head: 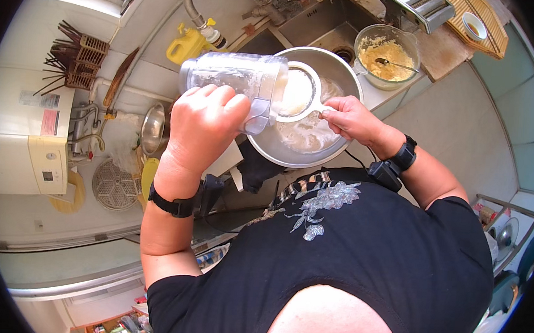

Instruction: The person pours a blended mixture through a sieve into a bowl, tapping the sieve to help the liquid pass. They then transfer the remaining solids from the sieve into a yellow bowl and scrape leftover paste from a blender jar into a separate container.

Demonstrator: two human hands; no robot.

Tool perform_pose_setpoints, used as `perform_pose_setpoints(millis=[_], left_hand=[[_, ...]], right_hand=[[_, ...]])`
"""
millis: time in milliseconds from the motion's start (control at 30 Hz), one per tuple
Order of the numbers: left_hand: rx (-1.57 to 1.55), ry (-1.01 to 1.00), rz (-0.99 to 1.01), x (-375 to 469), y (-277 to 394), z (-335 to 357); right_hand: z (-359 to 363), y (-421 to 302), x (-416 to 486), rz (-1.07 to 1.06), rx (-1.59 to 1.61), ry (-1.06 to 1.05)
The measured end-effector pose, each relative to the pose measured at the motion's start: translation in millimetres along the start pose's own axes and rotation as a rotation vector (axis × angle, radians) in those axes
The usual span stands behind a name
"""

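Observation:
My left hand [212,123] grips the handle of a clear plastic blender jug [236,74], which is tipped on its side with its mouth over a white-rimmed strainer [295,92]. Pale residue clings inside the jug. My right hand [351,119] holds the strainer by its short handle. Whitish foamy matter lies in the strainer. Below it is a large metal basin [356,87] with cloudy, foamy liquid. To the right of the basin stands a glass bowl [412,46] of yellow crumbly mash [391,52] with a metal spoon [399,64] in it.
A metal sink [314,19] and a flexible tap hose [192,10] lie beyond the basin. A yellow plastic jug [182,47] stands by the wall. At the upper right are a metal pasta machine [419,10] and a bamboo tray [496,36] bearing a small white bowl [474,27] and chopsticks.

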State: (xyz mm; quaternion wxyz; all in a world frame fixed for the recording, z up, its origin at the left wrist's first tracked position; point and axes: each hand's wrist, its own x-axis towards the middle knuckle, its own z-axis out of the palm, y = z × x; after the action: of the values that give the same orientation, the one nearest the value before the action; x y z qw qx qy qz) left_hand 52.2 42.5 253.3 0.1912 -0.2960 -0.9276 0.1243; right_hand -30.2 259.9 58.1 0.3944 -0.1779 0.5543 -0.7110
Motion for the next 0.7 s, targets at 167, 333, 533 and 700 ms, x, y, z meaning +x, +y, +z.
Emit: perform_pose_setpoints(millis=[167,333,533,700], left_hand=[[0.082,0.009,0.014,-1.9,-3.0,4.6],[0.108,-0.014,0.050,1.9,-8.1,-1.2],[0.163,-0.104,0.130,11.5,-8.9,-9.6],[0.191,-0.150,0.160,17.1,-7.8,-10.7]], right_hand=[[0.3,-4.4,0.6,0.018,0.008,0.008],[1.9,-2.1,5.6,-0.011,-0.015,0.012],[-0.6,-0.1,12.0,0.007,-0.005,0.013],[0.0,-0.7,13.5,0.010,-0.007,0.011]])
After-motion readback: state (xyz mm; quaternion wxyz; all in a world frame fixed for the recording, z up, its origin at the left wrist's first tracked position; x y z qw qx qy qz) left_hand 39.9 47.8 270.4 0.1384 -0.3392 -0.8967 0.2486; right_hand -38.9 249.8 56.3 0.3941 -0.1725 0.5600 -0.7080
